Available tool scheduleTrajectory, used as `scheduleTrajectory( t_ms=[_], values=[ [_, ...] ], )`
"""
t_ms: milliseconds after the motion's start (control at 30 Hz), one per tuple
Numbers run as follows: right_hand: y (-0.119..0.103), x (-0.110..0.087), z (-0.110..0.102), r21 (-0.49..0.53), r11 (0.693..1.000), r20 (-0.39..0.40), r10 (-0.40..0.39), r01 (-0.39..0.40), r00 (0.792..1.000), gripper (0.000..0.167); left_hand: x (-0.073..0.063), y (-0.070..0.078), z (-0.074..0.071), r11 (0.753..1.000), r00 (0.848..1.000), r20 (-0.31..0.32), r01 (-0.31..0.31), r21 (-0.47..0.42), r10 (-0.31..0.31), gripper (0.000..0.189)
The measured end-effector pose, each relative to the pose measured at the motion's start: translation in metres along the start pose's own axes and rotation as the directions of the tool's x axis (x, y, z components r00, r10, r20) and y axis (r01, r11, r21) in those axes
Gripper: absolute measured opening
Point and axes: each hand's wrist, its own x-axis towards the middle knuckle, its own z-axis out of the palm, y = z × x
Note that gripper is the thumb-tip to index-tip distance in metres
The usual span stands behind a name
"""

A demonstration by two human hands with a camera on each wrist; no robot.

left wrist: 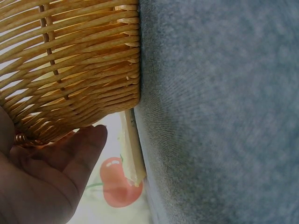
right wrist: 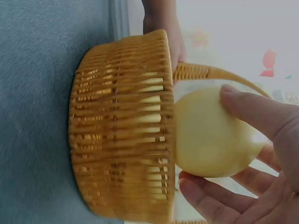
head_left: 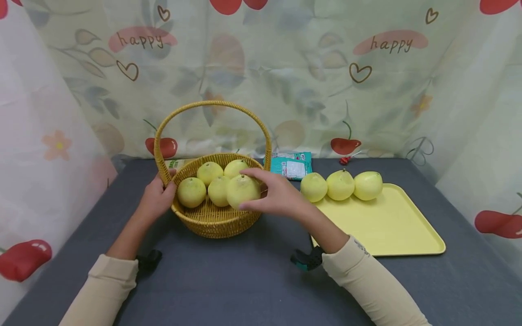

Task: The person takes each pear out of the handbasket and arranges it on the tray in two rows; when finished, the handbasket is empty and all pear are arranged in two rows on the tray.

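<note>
A woven basket (head_left: 216,226) with a tall arched handle holds several round pale yellow pears (head_left: 191,192). My left hand (head_left: 160,192) grips its left rim by the foot of the handle. In the left wrist view, the fingers (left wrist: 86,149) lie along the outside of the wicker wall. Between thumb and fingers, my right hand (head_left: 277,192) holds another pear (right wrist: 210,135) at the basket's right side. That pear stands at rim height in the right wrist view, partly behind the wicker edge.
On the right lies a yellow tray (head_left: 383,226), with three pears (head_left: 340,184) in a row along its back edge. Behind the basket are a teal packet (head_left: 294,166) and a green-and-yellow packet (head_left: 175,164). A red-wrapped lollipop (head_left: 345,160) lies near the curtain (head_left: 261,81).
</note>
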Motion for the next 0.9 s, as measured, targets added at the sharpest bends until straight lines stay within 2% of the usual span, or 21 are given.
scheduleTrajectory(
  t_ms=[133, 533, 900],
  values=[
    [0.004, -0.009, -0.01, 0.023, 1.0, -0.031, 0.008, -0.007, 0.999, 0.073, 0.0, 0.0, 0.0, 1.0, 1.0, -0.005, -0.004, 0.006, 0.004, 0.053],
    [0.012, -0.033, -0.025, 0.014, 0.998, -0.072, -0.056, 0.057, 0.996, 0.073, 0.0, -0.001, -0.001, 1.0, 1.0, -0.005, -0.006, 0.02, 0.006, 0.053],
    [0.019, -0.052, -0.04, -0.022, 0.998, -0.111, -0.055, 0.053, 0.992, 0.074, -0.001, 0.001, 0.0, 1.0, 1.0, -0.004, -0.009, 0.016, 0.009, 0.053]
  ],
)
